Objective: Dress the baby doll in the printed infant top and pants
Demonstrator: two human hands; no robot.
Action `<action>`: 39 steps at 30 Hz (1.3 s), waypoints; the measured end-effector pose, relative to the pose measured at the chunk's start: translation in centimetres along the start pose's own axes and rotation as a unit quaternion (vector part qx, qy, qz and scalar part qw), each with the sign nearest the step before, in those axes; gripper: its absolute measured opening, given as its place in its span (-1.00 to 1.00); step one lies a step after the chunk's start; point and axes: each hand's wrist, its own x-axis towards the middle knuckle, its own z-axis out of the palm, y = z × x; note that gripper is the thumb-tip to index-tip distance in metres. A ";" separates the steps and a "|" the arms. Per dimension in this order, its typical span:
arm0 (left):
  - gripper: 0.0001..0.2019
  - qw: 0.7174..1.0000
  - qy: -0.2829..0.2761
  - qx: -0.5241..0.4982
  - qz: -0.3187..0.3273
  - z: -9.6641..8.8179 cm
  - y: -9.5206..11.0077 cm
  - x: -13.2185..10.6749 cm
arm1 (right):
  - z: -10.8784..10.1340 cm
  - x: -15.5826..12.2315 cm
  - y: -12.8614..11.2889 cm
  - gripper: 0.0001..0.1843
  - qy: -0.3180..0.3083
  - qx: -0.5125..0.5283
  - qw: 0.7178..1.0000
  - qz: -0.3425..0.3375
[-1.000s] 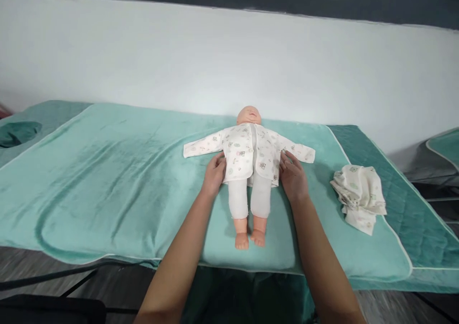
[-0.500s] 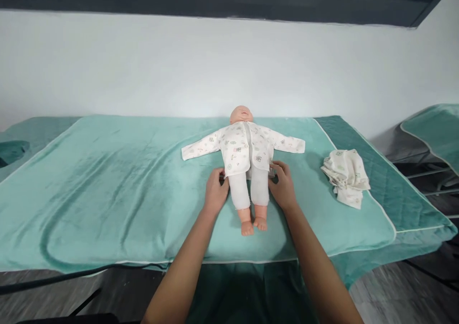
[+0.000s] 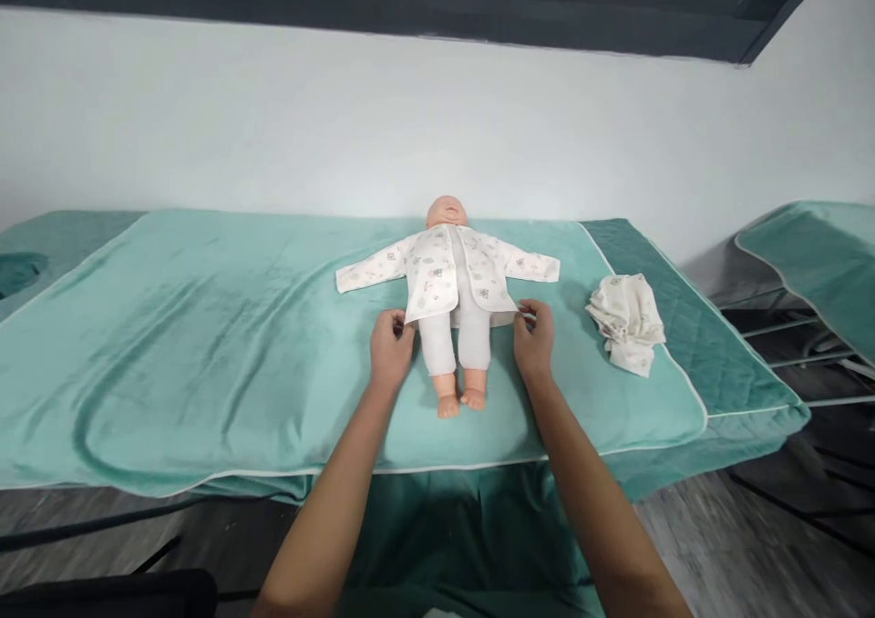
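A baby doll (image 3: pixel 447 211) lies on its back with its head toward the wall and its bare feet toward me. It wears a white printed jacket (image 3: pixel 432 276), open down the front, with both sleeves spread sideways, and white trousers (image 3: pixel 436 345). My left hand (image 3: pixel 392 352) is closed at the jacket's lower left corner, fingertips pinching the hem. At the lower right corner my right hand (image 3: pixel 534 337) pinches the other side of the hem between thumb and fingers. The jacket's lower edge is drawn outward between the two hands.
A crumpled heap of printed white clothing (image 3: pixel 627 319) rests to the right. Green sheets (image 3: pixel 205 345) cover the bed, wrinkled on the left. Behind stands a white wall (image 3: pixel 307 126). Another green-covered bed (image 3: pixel 813 253) with metal bars is at the far right.
The jacket's hem has spread wider, its right corner pulled outward with my right hand. The camera view has shifted slightly, moving the whole scene left and up.
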 end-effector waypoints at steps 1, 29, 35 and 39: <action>-0.91 1.000 0.006 -0.007 0.004 0.0 0.1 0.0 | -0.7 0.1 0.2 -0.74 0.000 -0.016 1.000 -0.019; -0.66 0.885 0.051 -0.446 -0.123 1.7 0.4 2.2 | -3.4 1.1 -2.4 -0.55 -0.194 -0.118 0.958 -0.174; -0.64 0.936 0.053 -0.338 -0.088 1.0 0.3 0.2 | 0.6 2.7 -3.9 -0.81 -0.173 -0.033 0.984 -0.033; -0.60 0.959 0.038 -0.269 -0.073 0.2 0.6 -1.0 | 1.4 3.5 -3.8 -0.73 -0.113 0.051 0.985 0.122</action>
